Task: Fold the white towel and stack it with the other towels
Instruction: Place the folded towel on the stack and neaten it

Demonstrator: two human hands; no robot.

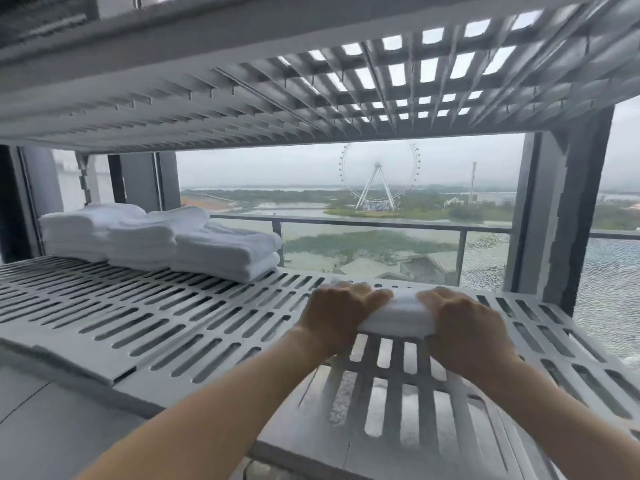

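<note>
On the far left of the grey slotted shelf (145,317) stand the other towels (162,239) — white folded ones in low piles that touch each other, the leftmost pile the furthest back and the rightmost one nearest to the camera. Their long folded edges run from the left-front toward the right-back, along the rear part of the shelf. Well apart from them, to the right and closer to the front edge, the left hand (337,313) rests with its palm down on the left end of the white towel (398,315), the fingers curled over the far edge and closed on the cloth. The towel is folded into a small thick bundle that lies flat on the shelf; its long axis goes from left to right, about parallel to the front edge of the shelf, and each short end points toward one hand. Only the middle part of it shows, because both ends are covered. The right hand (462,322) holds the right end in the same manner — fingers bent and gripping the fabric, knuckles up. Both bare forearms reach in from the bottom of the view. Above is a second slotted shelf (311,84), and behind the rack a window shows a balcony railing (381,225) and a Ferris wheel (379,176) far away.
</note>
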